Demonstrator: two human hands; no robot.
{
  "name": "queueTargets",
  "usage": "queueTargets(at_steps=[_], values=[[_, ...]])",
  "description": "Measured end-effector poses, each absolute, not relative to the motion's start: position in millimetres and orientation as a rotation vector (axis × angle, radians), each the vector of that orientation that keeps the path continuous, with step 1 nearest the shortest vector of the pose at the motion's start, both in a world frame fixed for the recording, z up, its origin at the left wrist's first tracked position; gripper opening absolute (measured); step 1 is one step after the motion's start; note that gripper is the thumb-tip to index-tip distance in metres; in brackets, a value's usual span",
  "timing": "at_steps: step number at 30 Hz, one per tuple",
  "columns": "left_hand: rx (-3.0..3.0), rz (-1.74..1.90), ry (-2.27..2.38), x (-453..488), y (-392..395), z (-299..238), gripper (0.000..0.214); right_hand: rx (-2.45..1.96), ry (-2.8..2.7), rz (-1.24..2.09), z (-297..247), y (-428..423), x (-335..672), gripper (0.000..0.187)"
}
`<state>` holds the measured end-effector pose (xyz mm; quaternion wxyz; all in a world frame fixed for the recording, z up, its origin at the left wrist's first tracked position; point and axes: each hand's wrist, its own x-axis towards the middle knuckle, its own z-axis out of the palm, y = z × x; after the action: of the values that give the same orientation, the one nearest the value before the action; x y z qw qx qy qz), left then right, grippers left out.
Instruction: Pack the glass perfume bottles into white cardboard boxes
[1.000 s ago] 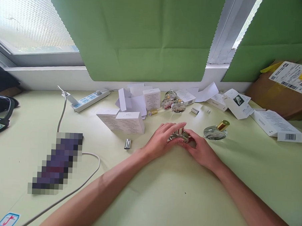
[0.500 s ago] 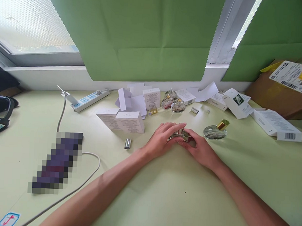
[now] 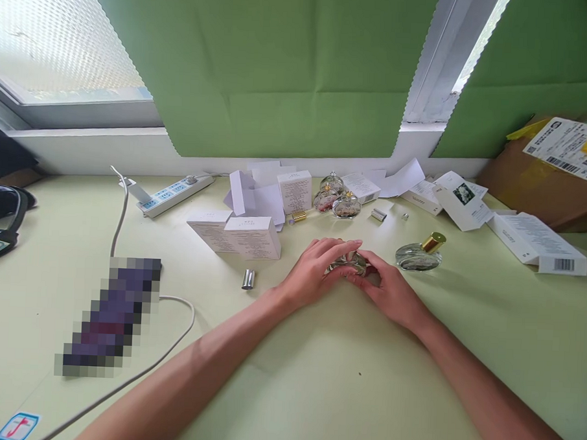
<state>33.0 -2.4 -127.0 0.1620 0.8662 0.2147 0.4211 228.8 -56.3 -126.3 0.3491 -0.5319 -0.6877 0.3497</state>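
Note:
A clear glass perfume bottle (image 3: 354, 263) stands on the table between my two hands, partly covered by fingers. My left hand (image 3: 315, 267) is closed around its left side, the index finger reaching over the top near the neck. From the other side my right hand (image 3: 386, 290) grips the glass with thumb and fingers. To the right rests another perfume bottle (image 3: 418, 258) with a gold cap (image 3: 433, 242), apart from my hand. A silver cap (image 3: 248, 279) stands left of my left wrist.
Three bottles (image 3: 346, 206) cluster behind my hands, near a gold cap (image 3: 299, 216) and a silver cap (image 3: 378, 214). White boxes (image 3: 254, 239) stand at left; opened boxes (image 3: 538, 243) lie at right. A power strip (image 3: 175, 195), cable (image 3: 192, 319) and carton (image 3: 548, 186) edge the table.

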Motion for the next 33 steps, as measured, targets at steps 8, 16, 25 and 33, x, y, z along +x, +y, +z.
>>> queueTargets(at_steps=[8, 16, 25, 33], values=[[2.465, 1.211, 0.605, 33.2, -3.3, -126.4, 0.049, -1.393, -1.780, 0.892, -122.8, -57.3, 227.7, 0.042], [2.467, 1.209, 0.613, 33.3, -2.4, -127.1, 0.048, -1.361, -1.779, 0.905, -123.1, -56.5, 227.1, 0.043], [2.499, 1.245, 0.627, 32.4, -2.8, -128.6, 0.051, -1.585, -1.934, 0.927, -110.3, -74.3, 247.0, 0.075], [2.448, 1.253, 0.709, 32.0, -1.9, -127.3, 0.047, -1.601, -1.886, 0.664, -79.1, -113.2, 341.4, 0.066]])
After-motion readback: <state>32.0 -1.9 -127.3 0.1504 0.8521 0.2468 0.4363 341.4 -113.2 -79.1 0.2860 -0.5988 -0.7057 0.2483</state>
